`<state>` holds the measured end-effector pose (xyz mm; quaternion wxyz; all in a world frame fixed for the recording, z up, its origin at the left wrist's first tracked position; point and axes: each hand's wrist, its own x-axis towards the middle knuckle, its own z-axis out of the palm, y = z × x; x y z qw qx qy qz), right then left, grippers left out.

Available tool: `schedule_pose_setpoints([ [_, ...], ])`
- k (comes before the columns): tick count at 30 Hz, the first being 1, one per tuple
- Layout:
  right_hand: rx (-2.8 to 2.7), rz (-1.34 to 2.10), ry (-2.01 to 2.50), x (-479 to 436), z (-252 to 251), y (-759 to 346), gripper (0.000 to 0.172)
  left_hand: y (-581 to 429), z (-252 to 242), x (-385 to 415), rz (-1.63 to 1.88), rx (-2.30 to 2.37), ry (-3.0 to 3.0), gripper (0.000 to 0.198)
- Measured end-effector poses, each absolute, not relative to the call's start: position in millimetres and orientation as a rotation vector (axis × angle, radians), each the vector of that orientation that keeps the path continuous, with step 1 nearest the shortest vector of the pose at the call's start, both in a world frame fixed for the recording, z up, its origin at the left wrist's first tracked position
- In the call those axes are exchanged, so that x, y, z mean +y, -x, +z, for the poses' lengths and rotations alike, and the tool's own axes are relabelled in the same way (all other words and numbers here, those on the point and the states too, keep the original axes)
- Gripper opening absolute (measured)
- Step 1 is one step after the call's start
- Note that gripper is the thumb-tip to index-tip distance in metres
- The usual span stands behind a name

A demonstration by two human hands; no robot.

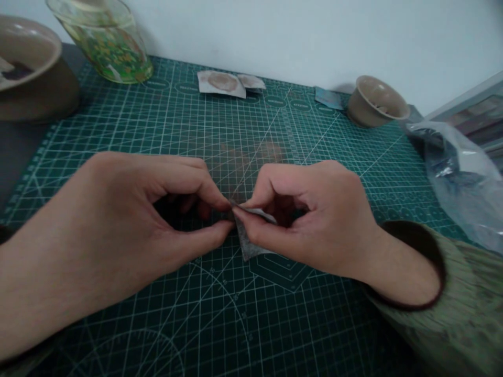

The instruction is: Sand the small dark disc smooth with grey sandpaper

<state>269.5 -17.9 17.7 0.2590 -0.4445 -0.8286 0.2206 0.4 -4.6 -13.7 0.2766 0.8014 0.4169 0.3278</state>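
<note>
Both hands meet over the middle of a green cutting mat [165, 136]. My left hand [129, 209] pinches with thumb and forefinger the left edge of a small grey piece of paper or fabric [248, 246]. My right hand [314, 214] pinches the same grey piece from the right, thumb under, forefinger on top. The piece hangs down a little between the fingertips, just above the mat. Most of it is hidden by the fingers.
A brown bowl [27, 68] stands at the far left, a glass jar [106, 42] with green content behind it. Small opened packets [222, 84] lie at the back, a small beige cup [373, 102] at back right, a clear plastic bag [459, 178] at the right.
</note>
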Motion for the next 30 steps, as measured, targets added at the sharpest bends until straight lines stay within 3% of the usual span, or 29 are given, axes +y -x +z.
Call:
schedule_pose_setpoints([
  [16, -2.263, 0.519, 1.154, -18.3, 18.0, -271.3, 0.032, -4.1, -14.7, -5.4, 0.901, 1.089, -2.169, 0.022],
  [30, -2.199, 0.683, 1.138, -16.4, 16.5, -270.9, 0.032, -2.5, -15.5, -5.8, 0.878, 1.127, -2.154, 0.021],
])
